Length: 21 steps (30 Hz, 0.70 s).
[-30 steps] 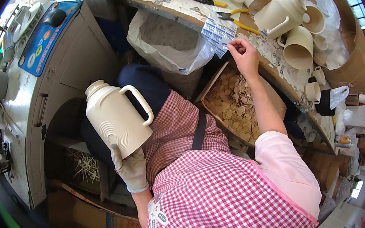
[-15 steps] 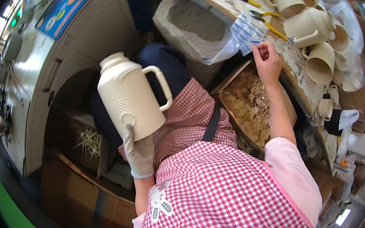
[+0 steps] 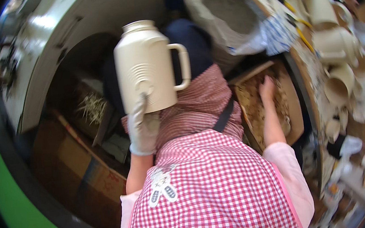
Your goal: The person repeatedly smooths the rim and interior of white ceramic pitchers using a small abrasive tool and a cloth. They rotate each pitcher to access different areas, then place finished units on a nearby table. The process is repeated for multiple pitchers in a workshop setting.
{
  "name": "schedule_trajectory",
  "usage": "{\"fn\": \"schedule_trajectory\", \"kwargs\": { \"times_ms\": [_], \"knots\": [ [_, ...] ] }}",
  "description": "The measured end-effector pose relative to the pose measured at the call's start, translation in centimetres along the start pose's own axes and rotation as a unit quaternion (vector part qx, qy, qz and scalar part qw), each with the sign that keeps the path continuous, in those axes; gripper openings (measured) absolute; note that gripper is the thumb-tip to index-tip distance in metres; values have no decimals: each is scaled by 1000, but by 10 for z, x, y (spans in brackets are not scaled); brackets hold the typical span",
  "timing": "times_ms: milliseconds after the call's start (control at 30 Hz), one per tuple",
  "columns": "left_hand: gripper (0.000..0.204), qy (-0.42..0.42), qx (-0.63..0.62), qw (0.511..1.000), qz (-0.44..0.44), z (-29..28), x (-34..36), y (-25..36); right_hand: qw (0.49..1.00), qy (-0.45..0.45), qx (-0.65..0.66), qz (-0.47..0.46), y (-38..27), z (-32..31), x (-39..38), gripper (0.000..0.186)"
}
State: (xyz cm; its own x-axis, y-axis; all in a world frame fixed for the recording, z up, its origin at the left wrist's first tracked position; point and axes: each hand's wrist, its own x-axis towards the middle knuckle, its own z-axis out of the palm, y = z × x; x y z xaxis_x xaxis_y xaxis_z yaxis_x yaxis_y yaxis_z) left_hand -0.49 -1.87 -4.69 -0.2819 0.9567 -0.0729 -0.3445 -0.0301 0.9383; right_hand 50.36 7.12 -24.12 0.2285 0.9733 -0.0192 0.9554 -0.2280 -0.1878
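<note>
My left hand (image 3: 142, 132), in a pale work glove, is closed on the lower end of a cream plastic jug (image 3: 148, 68). The jug stands upright above my lap, its neck away from me and its loop handle on the right. Ridged arcs and a round recess mark its side, with my gloved thumb by the recess. My bare right hand (image 3: 267, 87) reaches into a box (image 3: 295, 114) of small round tan discs (image 3: 253, 101). Motion blur smears its fingers, so whether they hold a disc does not show.
A white bag of grey material (image 3: 233, 9) stands beyond the box. On the right workbench lie several cream jugs (image 3: 339, 85), yellow-handled pliers (image 3: 304, 37) and a blue-and-white printed sheet (image 3: 279, 35) over the edge. A cabinet (image 3: 54, 52) stands left. Another person's hand (image 3: 350, 2) shows at far right.
My right hand has gone from the printed sheet at the bench edge down into the box of discs. The head view has shifted; my left hand still holds the jug, now more upright.
</note>
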Motion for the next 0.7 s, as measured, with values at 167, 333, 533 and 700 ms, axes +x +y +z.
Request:
{"fn": "schedule_trajectory", "kwargs": {
  "times_ms": [167, 333, 533, 700],
  "knots": [
    [39, 33, -258, 955, -143, 8, -1, 4, 995, -71, 67, 24, -7, -34, 1, 20],
    [43, 23, -232, 962, -139, 17, 4, 18, 901, -257, 344, 63, -134, -163, -9, 27],
    [45, 17, -133, 982, -132, 27, 3, 24, 651, -424, 626, -71, -343, -198, -52, 17],
    [35, 77, -75, 990, -95, 29, -1, 26, 690, -419, 585, -79, -385, -188, -66, 13]
  ]
}}
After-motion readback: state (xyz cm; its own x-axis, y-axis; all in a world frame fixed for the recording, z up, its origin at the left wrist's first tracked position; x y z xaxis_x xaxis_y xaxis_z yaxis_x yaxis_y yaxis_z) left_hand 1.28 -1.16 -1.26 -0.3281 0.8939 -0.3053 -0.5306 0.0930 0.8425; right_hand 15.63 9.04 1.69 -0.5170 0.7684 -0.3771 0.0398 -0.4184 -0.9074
